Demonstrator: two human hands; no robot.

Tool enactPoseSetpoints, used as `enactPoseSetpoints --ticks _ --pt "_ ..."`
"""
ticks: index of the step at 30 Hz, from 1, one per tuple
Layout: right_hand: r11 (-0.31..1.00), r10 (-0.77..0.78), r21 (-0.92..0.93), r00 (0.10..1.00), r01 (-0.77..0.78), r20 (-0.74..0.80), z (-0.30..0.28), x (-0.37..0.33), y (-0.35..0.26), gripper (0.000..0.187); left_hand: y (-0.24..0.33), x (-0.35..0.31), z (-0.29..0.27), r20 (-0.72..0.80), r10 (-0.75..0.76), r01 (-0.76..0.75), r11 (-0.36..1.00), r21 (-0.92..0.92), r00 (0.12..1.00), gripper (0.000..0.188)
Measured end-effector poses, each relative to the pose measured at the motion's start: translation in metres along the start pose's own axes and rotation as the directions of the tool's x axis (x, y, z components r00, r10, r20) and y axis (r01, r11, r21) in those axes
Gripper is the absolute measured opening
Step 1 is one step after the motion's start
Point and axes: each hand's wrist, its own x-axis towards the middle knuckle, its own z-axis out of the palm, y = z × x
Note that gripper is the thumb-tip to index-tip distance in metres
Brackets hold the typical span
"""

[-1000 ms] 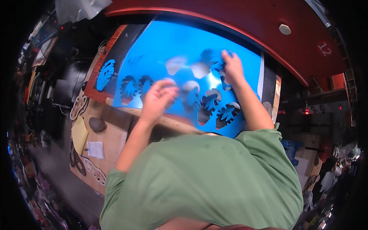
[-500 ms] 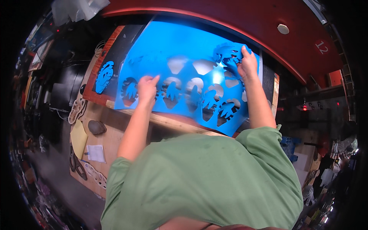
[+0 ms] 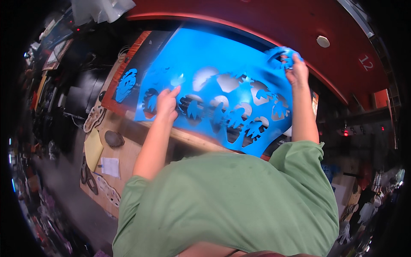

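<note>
A large thin blue sheet (image 3: 214,47) with rows of cut-out openings lies over the work table, creased and lifted toward its right end. My left hand (image 3: 168,105) is closed at the sheet's near left part, its fingers seeming to pinch the material. At the far right corner my right hand (image 3: 297,70) grips a bunched part of the blue sheet with jagged cut edges; I cannot tell whether loose cut pieces are in it too. Left of the sheet lies a small stack of blue cut pieces (image 3: 126,85) with jagged outlines.
A red machine beam (image 3: 274,25) spans the far side, close beyond the sheet. On the wooden table at the left are a dark rounded lump (image 3: 114,138), yellow paper (image 3: 93,150), a white note sheet (image 3: 110,167) and sole-shaped cutting templates (image 3: 108,190). A clear plastic bag (image 3: 100,9) hangs far left.
My right hand has moved right with the bunched blue material, pulling that corner of the sheet along. My left hand stays near its place. The whole view has shifted slightly.
</note>
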Motion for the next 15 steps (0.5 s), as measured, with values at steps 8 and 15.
enactPoseSetpoints --ticks 8,15 --pt "0.94 -0.329 -0.117 0.943 0.322 -0.044 -0.007 0.021 -0.011 0.02 -0.034 0.011 -0.01 0.114 -0.031 0.054 0.976 -0.213 0.993 0.02" --pt "0.888 -0.023 -0.456 0.994 0.068 0.105 0.139 0.003 0.089 0.028 -0.038 0.025 -0.011 0.382 -0.118 0.286 0.861 -0.42 0.916 0.015"
